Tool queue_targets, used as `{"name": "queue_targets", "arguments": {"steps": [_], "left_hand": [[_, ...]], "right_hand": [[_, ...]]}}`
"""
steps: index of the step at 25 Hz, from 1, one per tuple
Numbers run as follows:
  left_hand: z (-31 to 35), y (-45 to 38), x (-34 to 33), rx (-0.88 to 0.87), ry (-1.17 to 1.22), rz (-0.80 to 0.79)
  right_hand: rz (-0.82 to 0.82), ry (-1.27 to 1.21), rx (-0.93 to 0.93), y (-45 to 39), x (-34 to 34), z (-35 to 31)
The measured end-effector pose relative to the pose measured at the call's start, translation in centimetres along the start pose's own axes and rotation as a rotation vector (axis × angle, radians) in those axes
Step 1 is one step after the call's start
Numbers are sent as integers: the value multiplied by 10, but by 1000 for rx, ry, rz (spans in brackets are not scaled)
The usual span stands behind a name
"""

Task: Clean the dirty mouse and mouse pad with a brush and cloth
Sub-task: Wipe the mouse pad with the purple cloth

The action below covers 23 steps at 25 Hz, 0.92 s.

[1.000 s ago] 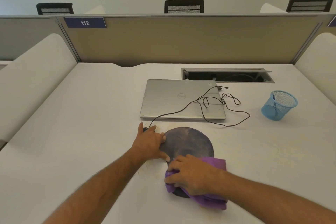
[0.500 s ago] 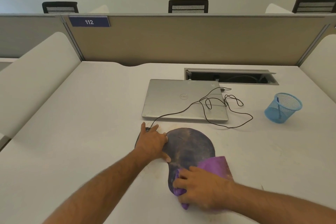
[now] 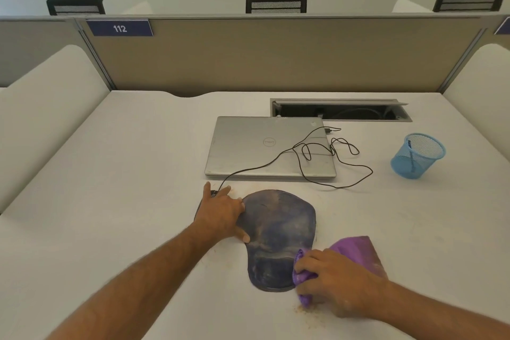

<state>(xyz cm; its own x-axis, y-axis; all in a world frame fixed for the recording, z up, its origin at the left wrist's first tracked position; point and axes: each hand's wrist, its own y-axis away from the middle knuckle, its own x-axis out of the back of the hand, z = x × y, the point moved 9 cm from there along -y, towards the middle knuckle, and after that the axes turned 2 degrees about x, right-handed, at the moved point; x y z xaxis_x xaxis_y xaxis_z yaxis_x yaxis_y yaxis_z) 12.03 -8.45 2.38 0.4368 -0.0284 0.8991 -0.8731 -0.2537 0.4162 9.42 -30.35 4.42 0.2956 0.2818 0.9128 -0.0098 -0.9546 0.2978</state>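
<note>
Wiping mouse pad (image 3: pixel 278 229), cloth (image 3: pixel 356 252) bunched in my right hand (image 3: pixel 338 280) at pad's 4 o'clock. Left hand (image 3: pixel 220 211) flat, fingers spread, pins 9 o'clock edge. Next: sweep cloth across toward 12.

Readable text: "112" in white digits on a dark blue rectangular plate (image 3: pixel 119 28), fixed at the top left of the beige fabric desk partition (image 3: pixel 276 55). Round logo on the lid of the closed silver laptop (image 3: pixel 269 146), letters too small to confirm. Nothing else legible.
</note>
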Motion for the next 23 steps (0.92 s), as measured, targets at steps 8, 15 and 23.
{"name": "queue_targets", "arguments": {"steps": [8,15,23], "left_hand": [[1,0,1,15,8,-13],[2,0,4,9,-2,-30],[0,-4,3,43,-13,-39]], "right_hand": [[-1,-136,7,34,-2,12],[416,-124,-193,17,19,46],[168,-27,-93,24,-12,29]]}}
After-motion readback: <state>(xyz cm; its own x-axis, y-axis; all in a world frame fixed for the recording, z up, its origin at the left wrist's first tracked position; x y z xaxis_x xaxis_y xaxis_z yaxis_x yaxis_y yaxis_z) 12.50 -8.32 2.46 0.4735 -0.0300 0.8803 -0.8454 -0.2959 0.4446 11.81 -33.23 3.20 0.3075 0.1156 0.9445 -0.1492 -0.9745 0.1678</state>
